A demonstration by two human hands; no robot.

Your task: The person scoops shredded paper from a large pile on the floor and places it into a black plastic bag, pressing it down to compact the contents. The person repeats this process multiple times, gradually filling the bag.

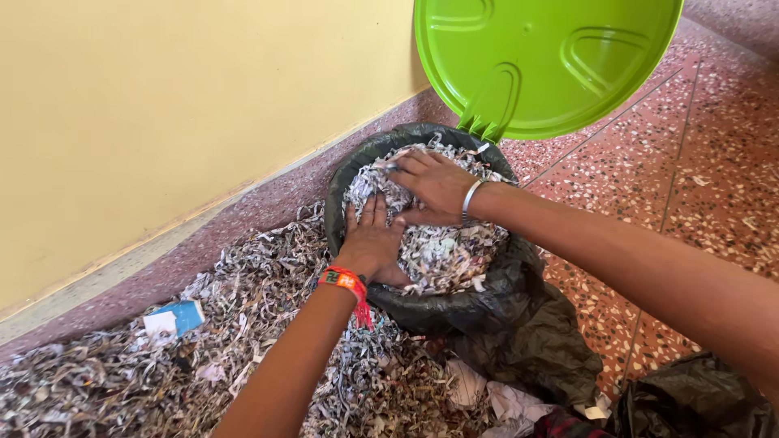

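Observation:
A bin lined with a black plastic bag (487, 300) stands by the wall, filled to the rim with shredded paper (442, 247). Its bright green lid (544, 61) is flipped up behind it. My left hand (373, 243), with a red-orange thread band at the wrist, lies flat on the shreds at the bin's near-left side. My right hand (434, 185), wearing a silver bangle, presses palm-down on the shreds at the far side. Both hands have fingers spread and grip nothing.
A wide heap of shredded paper (203, 349) covers the floor left of the bin, with a small blue-and-white card (174, 318) in it. A yellow wall (178, 105) runs along the left. Another black bag (698, 401) lies at lower right on speckled red tiles (698, 186).

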